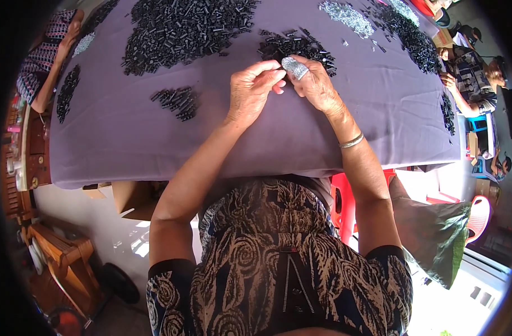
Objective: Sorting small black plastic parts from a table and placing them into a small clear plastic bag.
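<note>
My left hand [251,89] and my right hand [317,85] meet above the purple tablecloth [222,145], with fingertips pinched close together. Whatever lies between the fingers is too small and covered to name. A silvery wrap [294,68] covers my right thumb. Just behind my hands lies a heap of small black parts [309,46], partly hidden by them. To the left of my left hand is a smaller group of black parts [177,103], lying roughly in slanting rows.
A wide pile of black parts [189,33] fills the far left-centre. Silvery small pieces [348,19] and more black parts [415,47] lie far right. People sit at both sides, one arm [53,73] at left. An open cardboard box [135,199] is below the table edge.
</note>
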Motion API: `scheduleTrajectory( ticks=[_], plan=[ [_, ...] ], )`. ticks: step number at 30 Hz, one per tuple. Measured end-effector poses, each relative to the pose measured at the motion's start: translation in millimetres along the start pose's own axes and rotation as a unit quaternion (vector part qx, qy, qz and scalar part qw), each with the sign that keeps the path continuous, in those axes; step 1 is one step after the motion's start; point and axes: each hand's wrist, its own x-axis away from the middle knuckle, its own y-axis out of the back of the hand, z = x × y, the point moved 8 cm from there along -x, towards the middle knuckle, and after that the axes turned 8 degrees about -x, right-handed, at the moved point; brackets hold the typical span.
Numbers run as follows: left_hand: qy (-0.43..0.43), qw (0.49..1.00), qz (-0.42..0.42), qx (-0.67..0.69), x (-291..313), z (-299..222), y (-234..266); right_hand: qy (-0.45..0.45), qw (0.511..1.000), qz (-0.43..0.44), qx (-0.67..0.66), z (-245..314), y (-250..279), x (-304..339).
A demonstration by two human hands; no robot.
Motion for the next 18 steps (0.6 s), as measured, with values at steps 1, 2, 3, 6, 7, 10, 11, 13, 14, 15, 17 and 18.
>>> scheduleTrajectory(
  ticks=[1, 2, 3, 6, 7, 10, 11, 13, 14, 15, 17, 18],
  plan=[
    [-0.001, 1.000, -0.001, -0.003, 0.2, 0.1, 0.5, 0.000, 1.000, -0.001, 0.000, -0.4, 0.6, 0.5],
    [-0.001, 1.000, -0.002, -0.006, 0.3, 0.0, 1.1, -0.016, 0.999, 0.011, -0.032, -4.0, -0.8, 0.8],
    [-0.002, 1.000, -0.002, -0.006, 0.5, -0.1, 1.6, -0.032, 0.997, 0.023, -0.063, -7.5, -2.7, 1.2],
    [0.014, 1.000, 0.017, -0.010, 0.4, 4.2, 0.0, -0.030, 0.998, -0.001, -0.053, -10.4, 0.5, 1.9],
    [0.009, 0.999, 0.019, -0.030, 0.6, 3.9, -0.5, -0.030, 0.998, 0.000, -0.053, -10.2, 0.3, 2.1],
    [0.000, 0.998, 0.021, -0.056, 0.4, 4.3, -2.6, -0.065, 0.996, -0.016, -0.066, -16.9, 4.4, 3.4],
    [-0.003, 0.998, 0.022, -0.063, 0.7, 4.0, -3.3, -0.066, 0.995, -0.016, -0.077, -19.3, 6.4, 3.8],
    [0.001, 0.998, 0.022, -0.060, 0.9, 3.6, -2.2, -0.067, 0.994, -0.015, -0.089, -19.0, 7.1, 4.7],
    [0.003, 0.998, 0.022, -0.057, 0.8, 3.2, -1.8, -0.085, 0.991, -0.016, -0.106, -18.0, 5.8, 6.2],
    [0.003, 0.998, 0.021, -0.057, 0.6, 2.3, -1.6, -0.103, 0.987, -0.017, -0.123, -18.7, 5.0, 7.1],
    [0.008, 0.999, 0.024, -0.025, 0.2, -0.7, -4.1, -0.104, 0.987, -0.006, -0.125, -27.2, 9.1, 4.9],
    [0.007, 0.999, 0.026, -0.025, -0.3, -0.8, -4.9, -0.106, 0.986, 0.004, -0.126, -30.4, 10.0, 4.0]
  ],
)
